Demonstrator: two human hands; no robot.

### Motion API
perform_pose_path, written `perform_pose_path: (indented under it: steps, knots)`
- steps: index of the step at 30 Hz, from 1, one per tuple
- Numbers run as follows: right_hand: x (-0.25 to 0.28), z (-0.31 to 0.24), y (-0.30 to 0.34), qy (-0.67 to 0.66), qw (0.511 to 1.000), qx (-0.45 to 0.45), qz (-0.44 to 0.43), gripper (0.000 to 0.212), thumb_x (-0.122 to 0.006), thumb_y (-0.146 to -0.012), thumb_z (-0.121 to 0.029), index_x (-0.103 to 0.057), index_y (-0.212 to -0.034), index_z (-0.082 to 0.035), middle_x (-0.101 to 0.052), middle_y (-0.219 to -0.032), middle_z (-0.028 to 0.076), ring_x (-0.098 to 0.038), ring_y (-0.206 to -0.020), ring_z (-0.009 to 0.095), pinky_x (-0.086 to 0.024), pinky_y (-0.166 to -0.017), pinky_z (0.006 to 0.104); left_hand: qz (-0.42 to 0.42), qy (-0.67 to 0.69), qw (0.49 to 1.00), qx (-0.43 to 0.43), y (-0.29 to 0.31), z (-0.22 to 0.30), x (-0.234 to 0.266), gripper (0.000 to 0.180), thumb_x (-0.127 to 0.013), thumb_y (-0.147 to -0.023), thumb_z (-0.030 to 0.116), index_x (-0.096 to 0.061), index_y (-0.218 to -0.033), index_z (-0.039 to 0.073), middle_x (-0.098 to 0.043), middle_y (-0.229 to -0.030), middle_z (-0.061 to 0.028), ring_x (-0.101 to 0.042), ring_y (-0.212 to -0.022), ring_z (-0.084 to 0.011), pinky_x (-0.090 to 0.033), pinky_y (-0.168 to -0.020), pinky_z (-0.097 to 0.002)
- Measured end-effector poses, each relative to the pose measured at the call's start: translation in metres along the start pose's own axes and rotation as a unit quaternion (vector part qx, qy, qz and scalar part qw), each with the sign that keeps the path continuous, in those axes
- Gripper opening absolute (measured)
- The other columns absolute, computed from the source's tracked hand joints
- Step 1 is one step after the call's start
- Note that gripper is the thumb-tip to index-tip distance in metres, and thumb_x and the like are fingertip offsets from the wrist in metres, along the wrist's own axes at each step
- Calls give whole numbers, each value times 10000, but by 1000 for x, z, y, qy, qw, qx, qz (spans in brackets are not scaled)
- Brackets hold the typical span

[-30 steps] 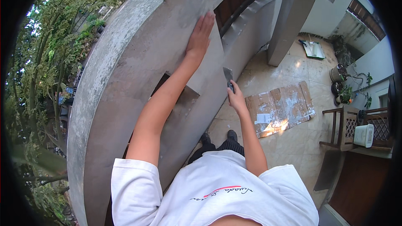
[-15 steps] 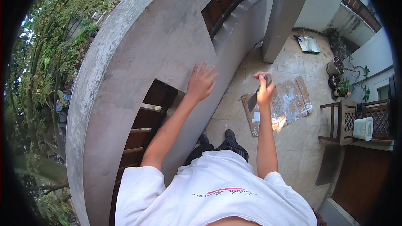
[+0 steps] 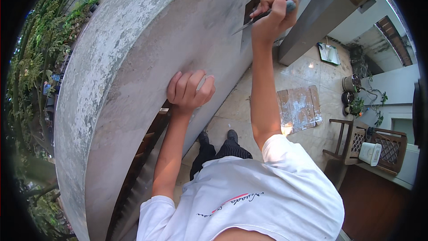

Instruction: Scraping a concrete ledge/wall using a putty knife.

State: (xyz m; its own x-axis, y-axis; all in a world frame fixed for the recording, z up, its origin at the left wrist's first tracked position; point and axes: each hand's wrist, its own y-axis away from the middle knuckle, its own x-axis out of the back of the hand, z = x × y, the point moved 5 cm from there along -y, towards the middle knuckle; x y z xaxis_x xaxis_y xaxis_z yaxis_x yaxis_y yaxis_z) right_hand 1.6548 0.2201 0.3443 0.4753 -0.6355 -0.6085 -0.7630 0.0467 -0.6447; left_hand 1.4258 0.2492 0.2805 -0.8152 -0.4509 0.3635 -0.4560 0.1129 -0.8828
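Observation:
My right hand (image 3: 275,18) is raised and wrapped round the dark handle of a scraper (image 3: 256,19). Its thin blade points left and down at the grey wall (image 3: 156,44), with the tip at or very near the surface; I cannot tell if it touches. Lower and to the left, my left hand (image 3: 191,90) rests against the same wall above the slatted opening, holding nothing. Its fingers are bent and slightly apart, fingertips toward the wall.
Paint-stained cardboard (image 3: 299,109) lies on the tiled floor. A paint tray (image 3: 329,53) sits farther back by a grey pillar (image 3: 307,27). At right are potted plants (image 3: 352,82) and a wooden chair (image 3: 388,149) with a white container (image 3: 370,153). Greenery grows beyond the wall.
My right hand has swung up and forward with the scraper, bringing the blade to the wall. My left hand has moved left and nearer, its spread fingers now bent against the wall.

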Motion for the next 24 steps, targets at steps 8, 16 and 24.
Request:
perform_pose_path:
  steps: [8, 16, 24]
  knots:
    - [27, 25, 0, -95, 991, -13, 90, 294, -403, -919, -289, -398, -738, -57, -367, -518, 23, -369, -408, 106, -335, -371, 223, 35, -56, 996, -53, 11, 5, 2, 154, -553, -843, 239, -485, -967, 300, -577, -902, 146, -551, -860, -64, -326, -890, -310]
    - [46, 55, 32, -27, 995, -78, 63, 291, -376, -934, -316, -385, -783, -67, -366, -538, 15, -351, -403, 95, -320, -341, 228, 43, -55, 996, -48, 12, 5, 2, 137, -517, -854, 225, -450, -955, 287, -552, -863, 146, -536, -841, -60, -307, -897, -314]
    - [54, 70, 23, -29, 993, -90, 69, 306, -396, -949, -319, -382, -783, -63, -394, -563, 34, -352, -393, 108, -345, -345, 236, 60, -57, 996, -36, 15, 3, 3, 156, -524, -839, 196, -446, -937, 289, -550, -853, 144, -531, -824, -60, -302, -904, -314]
